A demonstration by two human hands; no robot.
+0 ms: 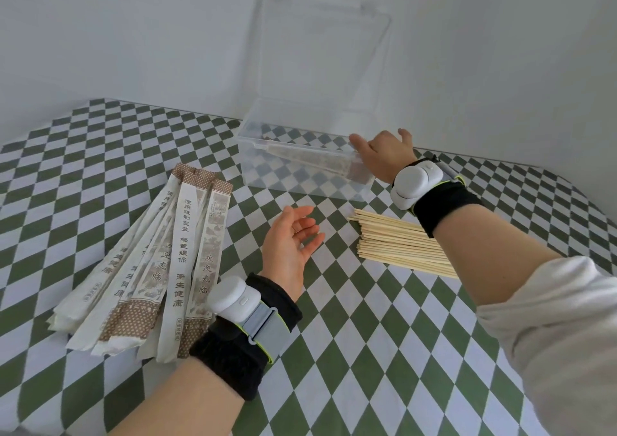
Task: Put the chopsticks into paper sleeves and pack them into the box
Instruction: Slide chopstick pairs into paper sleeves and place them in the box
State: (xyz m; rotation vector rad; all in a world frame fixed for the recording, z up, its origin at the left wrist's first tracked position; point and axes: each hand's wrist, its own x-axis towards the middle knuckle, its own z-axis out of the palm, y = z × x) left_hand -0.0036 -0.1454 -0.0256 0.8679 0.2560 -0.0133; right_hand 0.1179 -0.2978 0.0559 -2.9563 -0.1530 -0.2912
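Paper, thin and creased, printed cream and brown: empty sleeves (150, 268) fanned flat at the left of the green-and-white checked tablecloth (367, 352). Just right of them, left hand (293, 245) palm up above the cloth, fingers loose, holding nothing. Further back, clear plastic box (300, 185), rectangular, lid (320, 51) stood open against the wall. Inside it, one sleeved pair (317, 161) lying slantwise. At that packet's right end, right hand (384, 155) over the rim, fingers spread and relaxed, gripping nothing; contact with the sleeve impossible to tell. Nearest right, bare chopsticks (400, 248), pale, slim, round-looking, stacked parallel.

Judged as the packing step: nudge the packet square against a long wall, leaving room for more. Then lift one sleeve by its open mouth and align two sticks tip to tip before sliding.
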